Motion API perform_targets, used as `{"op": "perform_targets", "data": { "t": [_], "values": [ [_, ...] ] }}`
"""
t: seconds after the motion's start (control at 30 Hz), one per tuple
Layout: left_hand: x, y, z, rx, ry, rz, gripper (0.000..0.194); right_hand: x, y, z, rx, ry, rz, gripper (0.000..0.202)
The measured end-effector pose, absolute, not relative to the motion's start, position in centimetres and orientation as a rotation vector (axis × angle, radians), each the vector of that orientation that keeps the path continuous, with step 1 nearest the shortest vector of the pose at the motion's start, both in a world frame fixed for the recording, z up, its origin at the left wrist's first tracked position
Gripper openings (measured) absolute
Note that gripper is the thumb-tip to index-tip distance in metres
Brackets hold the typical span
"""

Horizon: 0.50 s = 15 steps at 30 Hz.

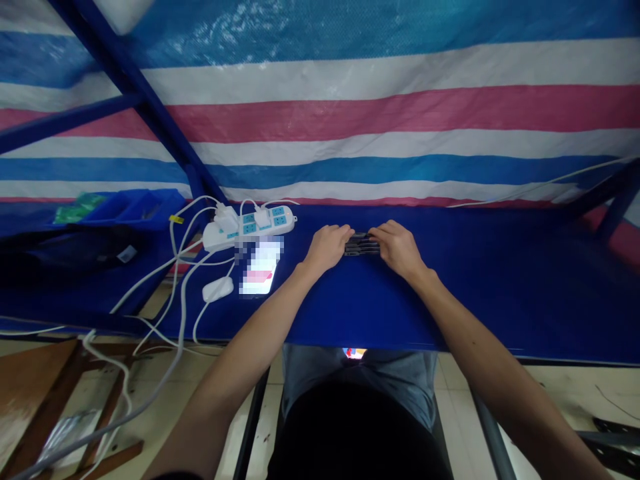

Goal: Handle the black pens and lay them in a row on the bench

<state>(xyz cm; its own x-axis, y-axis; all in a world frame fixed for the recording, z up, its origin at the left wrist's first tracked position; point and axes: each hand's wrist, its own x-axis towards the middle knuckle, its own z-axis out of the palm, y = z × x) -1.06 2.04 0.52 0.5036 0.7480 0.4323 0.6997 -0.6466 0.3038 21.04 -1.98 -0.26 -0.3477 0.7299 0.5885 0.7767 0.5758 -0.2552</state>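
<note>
A small stack of flat dark pieces [362, 248] rests on the blue table, between my two hands. I cannot make out what kind of pieces they are. At the stack's left end, my left hand [329, 247] is closed, its fingertips on the edge. My right hand [397, 247] grips the opposite end, fingers bent over the top. Both palms hide the ends of the stack. Left of my left hand lies a phone [266, 268] with a lit, partly blurred screen.
A white power strip [250, 227] with plugged-in chargers lies at the back left. White cables [184, 300] run off the table's left side, near a white oval case [218, 289]. Blue bins [150, 205] stand farther left. A striped tarp [350, 120] hangs behind the blue tabletop [500, 287].
</note>
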Motion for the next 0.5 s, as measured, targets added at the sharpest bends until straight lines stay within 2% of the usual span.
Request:
{"op": "perform_targets", "data": {
  "t": [0.1, 0.17, 0.37, 0.43, 0.5],
  "values": [
    [-1.33, 2.1, 0.35, 2.624, 1.284, 0.855, 0.051, 20.79, -2.1, 0.05, -1.179, -2.15, -0.073, 0.035],
    [-1.51, 2.03, 0.51, 2.586, 1.264, 0.894, 0.05, 20.73, -2.13, 0.12, -1.168, -2.137, -0.045, 0.034],
    [-1.75, 2.08, 0.83, 2.387, 1.112, 0.988, 0.015, 21.18, -2.01, -0.29, -1.191, -2.054, -0.023, 0.036],
    [-1.77, 2.26, 0.69, 2.352, 1.07, 1.01, 0.008, 21.19, -1.97, -0.38, -1.177, -2.034, -0.035, 0.035],
    [-1.78, 2.42, 0.58, 2.361, 1.062, 1.015, 0.011, 21.07, -1.94, -0.39, -1.152, -2.014, -0.048, 0.033]
  ]
}}
